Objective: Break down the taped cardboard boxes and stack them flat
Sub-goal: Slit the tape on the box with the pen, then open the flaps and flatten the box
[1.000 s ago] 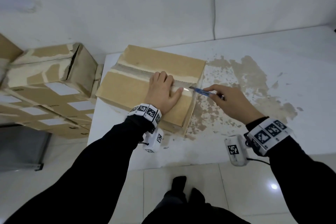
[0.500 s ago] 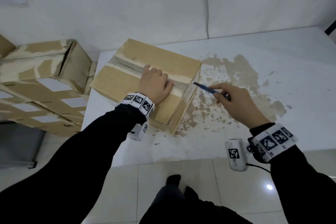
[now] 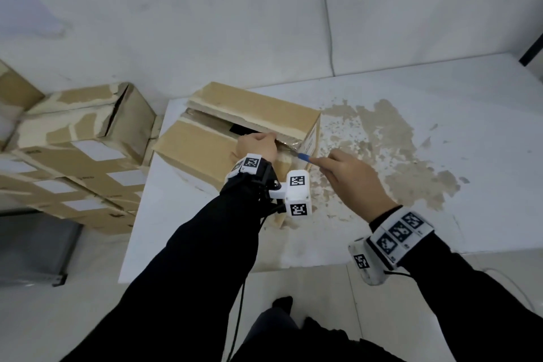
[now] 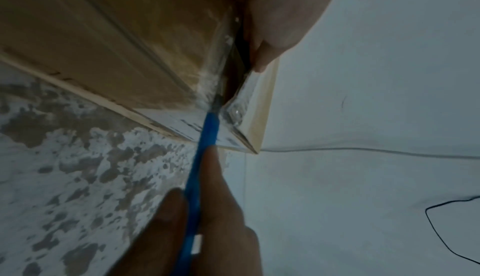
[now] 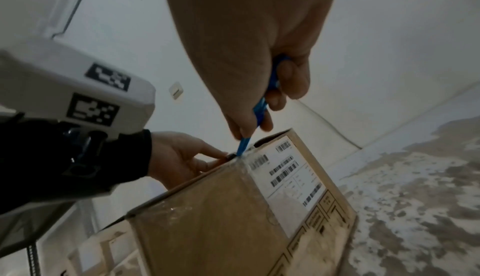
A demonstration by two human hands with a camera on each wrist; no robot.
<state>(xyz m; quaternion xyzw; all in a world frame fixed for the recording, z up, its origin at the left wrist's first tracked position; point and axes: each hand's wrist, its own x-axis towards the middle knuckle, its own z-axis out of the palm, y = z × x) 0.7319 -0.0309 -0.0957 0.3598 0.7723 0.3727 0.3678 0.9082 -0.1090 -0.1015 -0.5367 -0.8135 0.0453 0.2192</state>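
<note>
The cardboard box (image 3: 235, 138) sits on the white table (image 3: 440, 114), its top seam parted. The left hand (image 3: 258, 145) curls its fingers over the near flap's edge, while the right hand (image 3: 349, 176) pinches a blue utility knife (image 3: 302, 156), blade at the taped corner.

The head view looks steeply down from above the tabletop's (image 3: 440, 126) near edge. Both wrist views sit close beside the cardboard box (image 3: 205, 150), facing its right end (image 5: 259, 208) from opposite sides (image 4: 116, 44).

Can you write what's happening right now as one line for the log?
step: cutting tape | left hand: grips box flap | right hand: holds blue cutter at seam corner | flaps: parting
</note>
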